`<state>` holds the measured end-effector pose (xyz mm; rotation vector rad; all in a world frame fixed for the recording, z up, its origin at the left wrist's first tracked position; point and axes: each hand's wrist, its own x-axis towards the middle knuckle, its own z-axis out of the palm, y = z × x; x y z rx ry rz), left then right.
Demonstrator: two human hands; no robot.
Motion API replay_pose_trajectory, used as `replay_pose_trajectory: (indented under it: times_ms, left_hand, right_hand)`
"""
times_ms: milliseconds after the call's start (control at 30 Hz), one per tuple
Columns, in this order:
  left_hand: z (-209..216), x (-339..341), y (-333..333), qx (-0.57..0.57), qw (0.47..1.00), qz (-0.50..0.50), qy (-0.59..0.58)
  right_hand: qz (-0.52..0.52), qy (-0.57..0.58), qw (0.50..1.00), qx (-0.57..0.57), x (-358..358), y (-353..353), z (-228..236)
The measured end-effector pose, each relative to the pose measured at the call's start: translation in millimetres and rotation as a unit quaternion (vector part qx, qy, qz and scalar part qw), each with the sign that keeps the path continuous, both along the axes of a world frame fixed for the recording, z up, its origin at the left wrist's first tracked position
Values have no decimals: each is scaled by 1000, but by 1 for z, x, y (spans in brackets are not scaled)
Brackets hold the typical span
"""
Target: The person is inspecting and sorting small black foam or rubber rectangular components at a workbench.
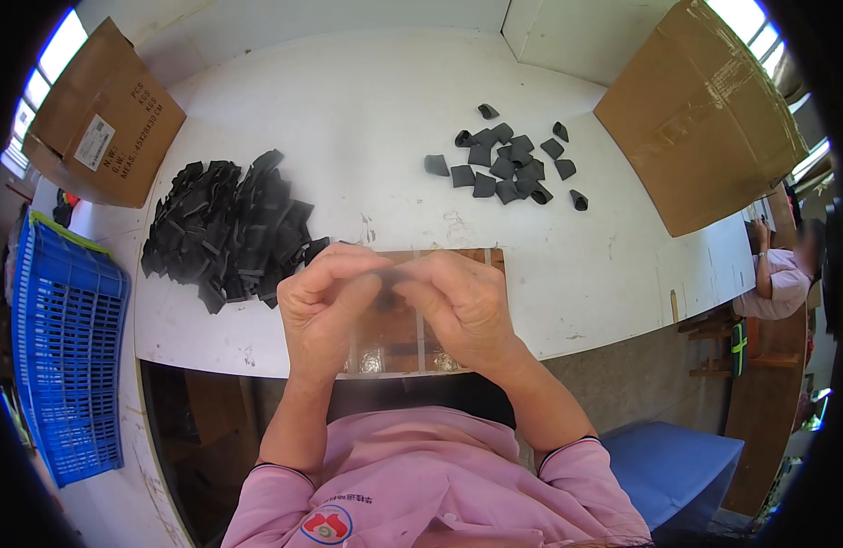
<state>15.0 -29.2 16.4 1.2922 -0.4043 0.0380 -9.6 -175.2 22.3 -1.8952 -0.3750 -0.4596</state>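
My left hand [325, 301] and my right hand [462, 297] meet at the near edge of the white table. Between their fingertips they pinch a small black fabric piece [387, 290], mostly hidden by the fingers and blurred. Beneath the hands lies a brown taped board [421, 329], flat on the tabletop. A heaped pile of black fabric pieces [225, 233] rises close to my left hand. Farther back on the right, several small black fabric loops [503, 164] are scattered, a few showing an opening at one end.
Cardboard boxes stand at the left [106, 119] and right [705, 119] of the white table [376, 100]. A blue plastic basket [69, 356] is at far left. Low on the right is a blue sheet-like item [673, 466]. Another person [778, 279] sits at far right.
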Motion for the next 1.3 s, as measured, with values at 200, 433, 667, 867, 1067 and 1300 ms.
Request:
replay_pose_trajectory:
  times_ms: [200,433,667,867,1067,1300]
  left_hand:
    - [1,0,2,-44,998,-31,26]
    - [2,-10,2,50,997,8,61]
    - [-4,-15,-3,66,992,-2,106]
    - [-2,-14,1,33,979,-53,196]
    - [10,-18,-1,-32,989,-37,142]
    - [22,-27,-11,5,998,65,-24]
  right_hand:
    - [14,-4,1000,-8,-1,-1,2]
    - [-32,-13,999,32,-1,6,-11]
    - [-43,-49,997,-36,-4,3,-2]
    - [-63,-51,996,-27,-3,5,-6]
    - [-70,-36,997,13,-7,5,6]
    - [31,209,863,459,-24,8,18]
